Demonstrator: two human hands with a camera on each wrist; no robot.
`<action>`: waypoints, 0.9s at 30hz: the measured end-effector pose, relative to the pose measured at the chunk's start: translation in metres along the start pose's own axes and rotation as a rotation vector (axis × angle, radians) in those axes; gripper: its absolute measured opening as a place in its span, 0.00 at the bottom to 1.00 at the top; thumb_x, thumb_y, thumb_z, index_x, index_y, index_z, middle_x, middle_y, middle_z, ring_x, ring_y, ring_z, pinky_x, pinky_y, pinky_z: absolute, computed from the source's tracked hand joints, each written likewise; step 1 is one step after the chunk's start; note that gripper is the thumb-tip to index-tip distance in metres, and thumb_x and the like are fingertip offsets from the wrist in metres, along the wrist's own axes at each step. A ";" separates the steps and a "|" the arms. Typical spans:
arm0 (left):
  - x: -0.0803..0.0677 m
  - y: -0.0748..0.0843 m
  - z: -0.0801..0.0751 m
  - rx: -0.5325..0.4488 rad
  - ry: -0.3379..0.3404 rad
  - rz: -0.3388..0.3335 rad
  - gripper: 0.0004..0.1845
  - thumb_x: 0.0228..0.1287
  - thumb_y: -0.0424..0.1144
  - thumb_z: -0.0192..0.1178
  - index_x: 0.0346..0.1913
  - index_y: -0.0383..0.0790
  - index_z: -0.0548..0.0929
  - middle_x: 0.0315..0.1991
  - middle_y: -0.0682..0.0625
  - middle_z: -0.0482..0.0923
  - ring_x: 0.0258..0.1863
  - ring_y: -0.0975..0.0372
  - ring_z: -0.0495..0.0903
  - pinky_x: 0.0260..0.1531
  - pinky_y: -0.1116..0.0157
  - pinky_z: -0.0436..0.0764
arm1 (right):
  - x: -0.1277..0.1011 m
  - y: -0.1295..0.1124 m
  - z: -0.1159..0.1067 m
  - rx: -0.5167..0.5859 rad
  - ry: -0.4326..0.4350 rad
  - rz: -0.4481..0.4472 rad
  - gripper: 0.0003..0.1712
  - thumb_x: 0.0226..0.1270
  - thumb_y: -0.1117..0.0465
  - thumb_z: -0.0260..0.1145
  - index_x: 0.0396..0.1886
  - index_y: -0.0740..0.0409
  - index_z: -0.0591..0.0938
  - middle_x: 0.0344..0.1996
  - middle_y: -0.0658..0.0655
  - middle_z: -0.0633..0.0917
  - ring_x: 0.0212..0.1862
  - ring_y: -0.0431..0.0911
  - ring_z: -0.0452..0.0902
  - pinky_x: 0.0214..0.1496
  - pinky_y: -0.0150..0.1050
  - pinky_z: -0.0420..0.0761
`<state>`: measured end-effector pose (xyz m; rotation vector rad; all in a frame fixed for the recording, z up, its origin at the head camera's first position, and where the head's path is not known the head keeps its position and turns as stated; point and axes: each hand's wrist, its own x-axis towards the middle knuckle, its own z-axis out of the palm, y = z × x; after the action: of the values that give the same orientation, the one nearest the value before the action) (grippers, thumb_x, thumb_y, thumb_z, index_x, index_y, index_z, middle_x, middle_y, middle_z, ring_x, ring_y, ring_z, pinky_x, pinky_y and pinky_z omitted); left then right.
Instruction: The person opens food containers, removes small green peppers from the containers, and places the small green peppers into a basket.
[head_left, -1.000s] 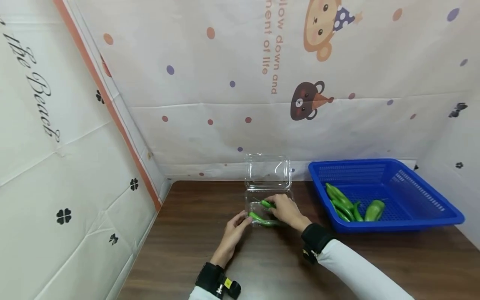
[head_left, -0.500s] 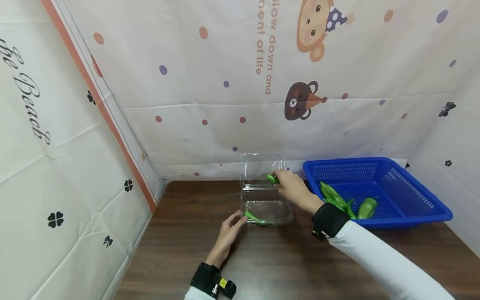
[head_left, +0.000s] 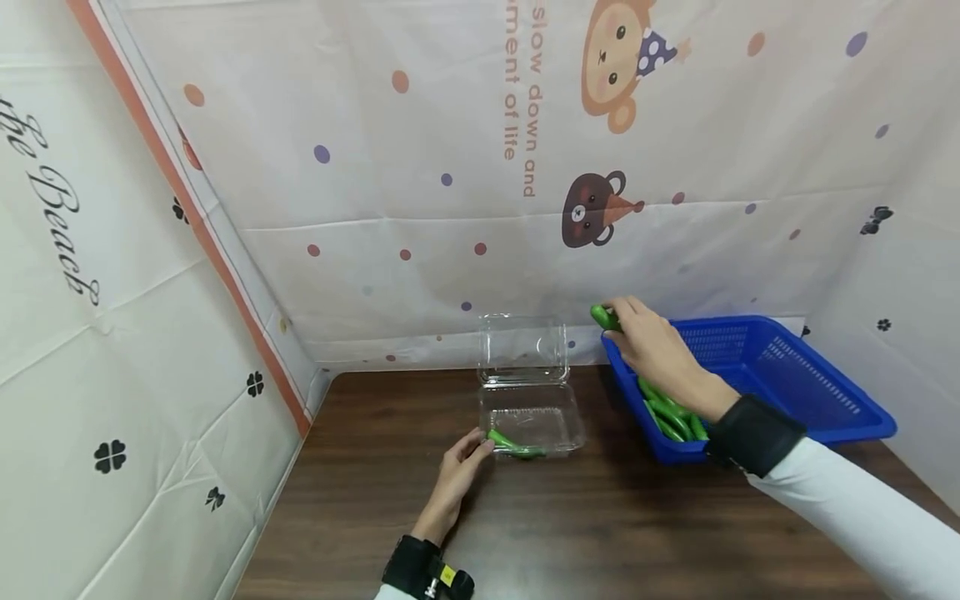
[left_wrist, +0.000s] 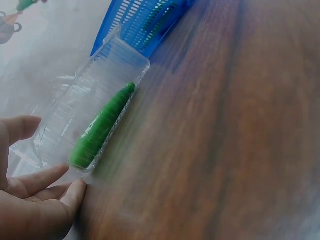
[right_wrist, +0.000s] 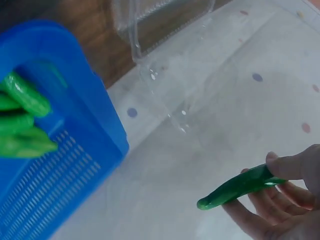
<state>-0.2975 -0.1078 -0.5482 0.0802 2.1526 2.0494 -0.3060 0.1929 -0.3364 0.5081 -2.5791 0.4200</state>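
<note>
A dark wooden table carries a clear plastic box and a blue basket.

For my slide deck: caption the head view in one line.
Right hand holds a green pepper over the blue basket corner; left hand steadies a clear box holding one pepper.

Hands in view: two, the left hand and the right hand.
Clear plastic clamshell boxes: one, lid standing open.
Blue baskets: one.
Green peppers, total countable: at least five.
Pepper in the clear box: one, lying along the near wall.
Pepper in the right hand: one, held above the basket's far left corner.
Peppers in the basket: at least three visible; the forearm covers part of the heap, so the exact count cannot be told.
Dark wrist straps: two, one on each wrist.
Wooden tables: one.
</note>
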 end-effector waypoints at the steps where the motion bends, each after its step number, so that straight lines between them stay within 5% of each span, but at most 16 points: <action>1: 0.000 -0.001 -0.001 0.002 0.002 -0.002 0.35 0.73 0.54 0.61 0.73 0.35 0.72 0.77 0.38 0.64 0.77 0.42 0.62 0.74 0.42 0.66 | 0.000 0.000 -0.003 0.008 0.012 -0.011 0.20 0.73 0.70 0.64 0.62 0.69 0.75 0.51 0.71 0.81 0.49 0.63 0.83 0.44 0.58 0.86; 13: -0.004 -0.005 -0.001 0.009 0.014 -0.020 0.34 0.74 0.54 0.60 0.73 0.36 0.72 0.75 0.36 0.66 0.76 0.41 0.63 0.73 0.42 0.68 | 0.007 0.004 -0.014 -0.022 0.154 -0.079 0.22 0.68 0.70 0.70 0.59 0.63 0.77 0.47 0.67 0.83 0.41 0.61 0.85 0.34 0.57 0.86; 27: -0.002 0.000 0.001 0.016 0.022 0.004 0.32 0.74 0.53 0.61 0.71 0.36 0.74 0.76 0.38 0.65 0.76 0.42 0.63 0.72 0.43 0.70 | 0.013 0.015 -0.028 -0.053 0.207 -0.110 0.25 0.60 0.70 0.75 0.57 0.57 0.80 0.43 0.63 0.86 0.36 0.57 0.87 0.19 0.45 0.78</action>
<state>-0.2949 -0.1069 -0.5479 0.0649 2.1832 2.0454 -0.3119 0.2128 -0.3098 0.5548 -2.3445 0.3464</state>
